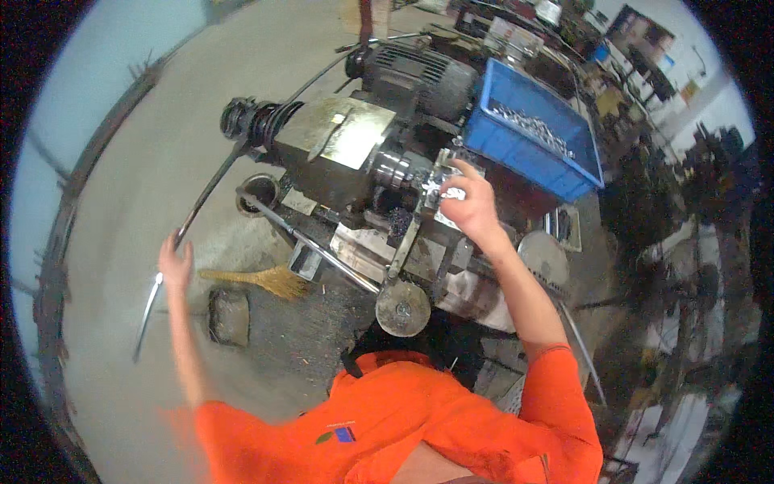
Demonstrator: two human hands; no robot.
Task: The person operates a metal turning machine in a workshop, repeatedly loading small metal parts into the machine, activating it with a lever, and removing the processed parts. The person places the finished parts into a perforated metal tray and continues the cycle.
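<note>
My left hand (175, 264) is out at the left, wrapped round a long metal lever (211, 189). The lever slopes up to the left end of a small lathe (334, 137), and its shiny lower end sticks out below my hand. My right hand (474, 208) is at the tool block (438, 184), just right of the lathe's chuck (393, 169). Its thumb and forefinger are apart, with bright metal showing in the gap. Whether the fingertips touch that metal, I cannot tell.
A blue crate (579, 177) of small metal parts stands behind the block. A motor (419, 81) sits behind the lathe. A steel rod (322, 252) and a round handwheel (403, 309) are in front. A straw broom (270, 280) and a dustpan (229, 317) lie on the floor.
</note>
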